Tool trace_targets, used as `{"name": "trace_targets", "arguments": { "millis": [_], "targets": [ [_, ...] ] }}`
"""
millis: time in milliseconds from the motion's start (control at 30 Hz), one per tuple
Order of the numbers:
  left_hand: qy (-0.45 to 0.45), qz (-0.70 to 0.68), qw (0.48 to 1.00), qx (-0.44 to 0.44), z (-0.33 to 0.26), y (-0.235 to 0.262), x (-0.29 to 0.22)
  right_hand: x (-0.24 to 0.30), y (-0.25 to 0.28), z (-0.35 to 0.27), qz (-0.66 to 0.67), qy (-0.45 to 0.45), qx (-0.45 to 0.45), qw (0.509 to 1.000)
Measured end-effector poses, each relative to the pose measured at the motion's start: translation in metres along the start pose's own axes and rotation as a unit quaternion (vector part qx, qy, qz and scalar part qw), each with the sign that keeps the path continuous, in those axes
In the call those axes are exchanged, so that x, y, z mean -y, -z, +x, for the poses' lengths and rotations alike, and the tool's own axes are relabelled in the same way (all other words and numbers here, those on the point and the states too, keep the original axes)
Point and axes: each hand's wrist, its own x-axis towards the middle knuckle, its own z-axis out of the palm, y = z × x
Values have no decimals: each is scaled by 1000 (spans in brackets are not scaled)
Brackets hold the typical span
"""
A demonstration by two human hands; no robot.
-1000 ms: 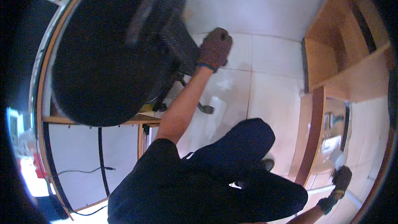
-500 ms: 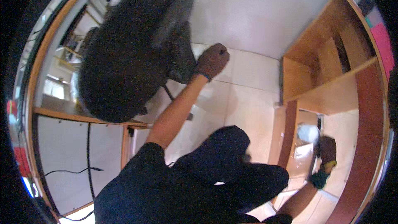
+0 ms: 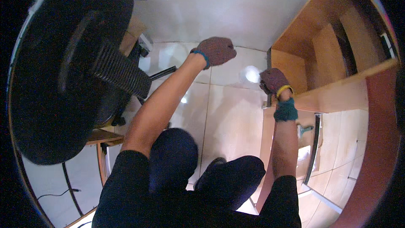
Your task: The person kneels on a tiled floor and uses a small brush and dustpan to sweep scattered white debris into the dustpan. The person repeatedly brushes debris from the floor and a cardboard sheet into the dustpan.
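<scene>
My left hand [image 3: 216, 51], in a brown knitted glove with a teal cuff, is closed in a fist over the light tiled floor, close to the white wall. Whatever may be inside the fist is hidden. My right hand [image 3: 273, 80], gloved alike with a yellow-edged cuff and a green wristband, has its fingers curled in front of the wooden cabinet. At its fingertips is a round, whitish translucent thing [image 3: 252, 74], bright and blurred, its kind unclear. Below and right of that hand, inside the lying cabinet frame, rests a paintbrush [image 3: 304, 130] with a teal handle.
A black office chair [image 3: 76, 71] stands at the left, its ribbed post toward my left forearm. The open-compartment wooden cabinet [image 3: 291, 69] lies along the right, with a reddish-brown panel [image 3: 377, 143]. My bent knees [image 3: 175, 156] are below. A black cable [image 3: 59, 194] hangs at lower left.
My right hand has moved up and left out of the cabinet frame, the whitish thing with it. The paintbrush now shows there. My left fist stays near the wall; the chair appears further left.
</scene>
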Motion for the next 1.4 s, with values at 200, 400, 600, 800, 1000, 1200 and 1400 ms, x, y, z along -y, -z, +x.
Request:
{"name": "trace_targets", "arguments": {
  "millis": [200,400,600,800,1000,1200,1400],
  "targets": [
    [55,158,970,177,6,-89,63,-40,-84,114,69,-26,103,992],
    [66,107,948,293,-29,-149,89,-46,-149,169,87,-58,62,993],
    [103,27,919,379,-35,-158,75,-86,-223,192,163,-136,20,977],
    [78,22,933,352,-35,-189,98,-93,-213,203,93,-171,78,978],
    [28,17,950,311,-31,-189,97,-109,-223,216,191,-242,88,947],
    [4,34,954,298,-30,-190,99,-94,-206,223,73,-230,42,970],
    [-61,73,954,284,-27,-208,108,-44,-157,187,370,-422,-40,826]
  ]
}}
